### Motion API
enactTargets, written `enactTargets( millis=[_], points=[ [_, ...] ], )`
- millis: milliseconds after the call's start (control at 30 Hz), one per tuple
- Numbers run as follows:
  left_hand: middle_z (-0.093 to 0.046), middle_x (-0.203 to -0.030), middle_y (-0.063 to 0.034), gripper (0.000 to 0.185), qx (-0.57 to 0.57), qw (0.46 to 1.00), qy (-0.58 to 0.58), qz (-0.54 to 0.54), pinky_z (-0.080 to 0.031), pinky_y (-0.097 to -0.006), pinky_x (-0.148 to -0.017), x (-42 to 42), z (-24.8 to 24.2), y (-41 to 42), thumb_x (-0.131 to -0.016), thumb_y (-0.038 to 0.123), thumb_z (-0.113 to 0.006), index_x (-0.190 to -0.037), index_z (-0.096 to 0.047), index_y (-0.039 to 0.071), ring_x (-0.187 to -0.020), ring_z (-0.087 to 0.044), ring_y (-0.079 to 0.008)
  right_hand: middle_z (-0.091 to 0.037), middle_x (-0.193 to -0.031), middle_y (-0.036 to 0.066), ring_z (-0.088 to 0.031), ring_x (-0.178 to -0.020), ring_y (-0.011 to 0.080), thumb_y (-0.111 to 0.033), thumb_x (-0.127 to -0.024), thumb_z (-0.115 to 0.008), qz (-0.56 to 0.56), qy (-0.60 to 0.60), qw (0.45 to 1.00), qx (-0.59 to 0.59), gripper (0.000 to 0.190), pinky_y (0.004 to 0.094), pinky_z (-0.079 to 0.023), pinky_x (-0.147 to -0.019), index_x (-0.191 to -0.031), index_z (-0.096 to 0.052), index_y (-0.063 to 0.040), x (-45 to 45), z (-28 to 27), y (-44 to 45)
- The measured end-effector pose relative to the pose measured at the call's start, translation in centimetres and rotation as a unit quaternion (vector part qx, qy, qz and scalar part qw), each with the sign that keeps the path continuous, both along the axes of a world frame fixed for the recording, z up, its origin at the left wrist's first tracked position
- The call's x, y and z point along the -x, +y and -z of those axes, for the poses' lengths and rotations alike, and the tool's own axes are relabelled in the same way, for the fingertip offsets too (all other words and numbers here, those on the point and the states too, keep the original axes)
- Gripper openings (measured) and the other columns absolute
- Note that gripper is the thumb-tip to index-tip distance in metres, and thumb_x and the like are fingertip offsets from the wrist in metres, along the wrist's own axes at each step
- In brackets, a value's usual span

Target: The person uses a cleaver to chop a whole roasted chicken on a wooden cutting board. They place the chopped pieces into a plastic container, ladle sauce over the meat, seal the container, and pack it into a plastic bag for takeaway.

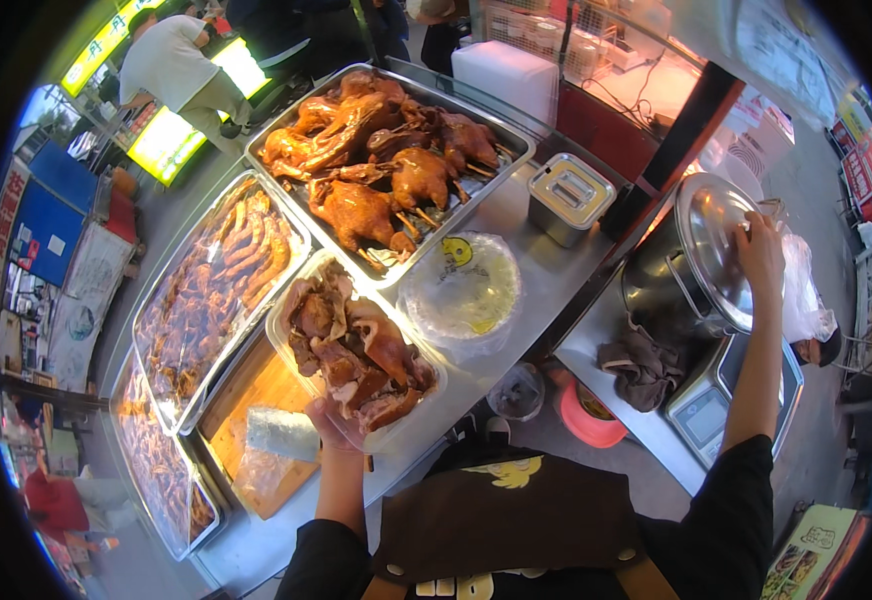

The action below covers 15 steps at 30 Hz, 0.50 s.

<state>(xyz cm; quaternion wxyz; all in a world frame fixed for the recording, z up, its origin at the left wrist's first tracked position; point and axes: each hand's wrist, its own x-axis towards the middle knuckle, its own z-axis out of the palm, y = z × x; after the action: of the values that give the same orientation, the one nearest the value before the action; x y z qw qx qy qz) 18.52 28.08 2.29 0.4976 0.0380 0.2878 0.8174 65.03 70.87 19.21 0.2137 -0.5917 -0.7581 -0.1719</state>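
My left hand (pixel 335 429) holds a clear plastic container (pixel 436 379) by its near edge. The container is heaped with pieces of braised meat (pixel 376 356) and is over the steel counter and the cutting board's edge. On the right, my right hand (pixel 761 251) grips the top of a shiny metal lid (pixel 713 236), its fingertips partly hidden. That lid is on a large stainless steel pot (pixel 650 289), and I cannot tell whether it is lifted. A cleaver (pixel 282 433) and a clear plastic bag (pixel 262 474) lie on the wooden cutting board (pixel 237 397).
Roast poultry fills a metal tray (pixel 522 154) at the back. Covered meat trays (pixel 215 300) line the left. A lidded steel box (pixel 572 191) and wrapped plastic lids (pixel 462 289) stand on the counter. A dark cloth (pixel 640 367) and a scale (pixel 702 420) are near the pot.
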Motion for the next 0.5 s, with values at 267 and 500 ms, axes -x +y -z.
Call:
enactTargets(
  millis=[267, 500],
  points=[
    [-0.047, -0.135, -0.0155, 0.083, -0.100, 0.994, 0.032, -0.009, -0.045, -0.0504, -0.099, 5.6, -4.7, 0.1, -0.072, 0.043, -0.066, -0.140, -0.036, 0.007, -0.120, -0.049, -0.0356, -0.062, -0.095, 0.013, -0.061, -0.083, 0.0296, -0.003, -0.084, -0.060, -0.071, 0.106, 0.990, -0.066, 0.011, 0.0375, -0.050, -0.074, -0.093, -0.064, -0.002, 3.9, -4.6, -6.7],
    [-0.047, -0.134, -0.0161, 0.081, -0.121, 0.991, 0.052, -0.018, -0.045, -0.0491, -0.099, 9.2, -5.2, -0.6, -0.073, 0.043, -0.067, -0.139, -0.036, 0.006, -0.118, -0.050, -0.0356, -0.058, -0.100, 0.012, -0.060, -0.088, 0.0217, 0.001, -0.081, -0.065, -0.405, 0.137, 0.901, 0.076, 0.021, 0.0289, -0.051, -0.073, -0.102, -0.063, -0.001, 25.8, -1.8, -10.9]
  ],
)
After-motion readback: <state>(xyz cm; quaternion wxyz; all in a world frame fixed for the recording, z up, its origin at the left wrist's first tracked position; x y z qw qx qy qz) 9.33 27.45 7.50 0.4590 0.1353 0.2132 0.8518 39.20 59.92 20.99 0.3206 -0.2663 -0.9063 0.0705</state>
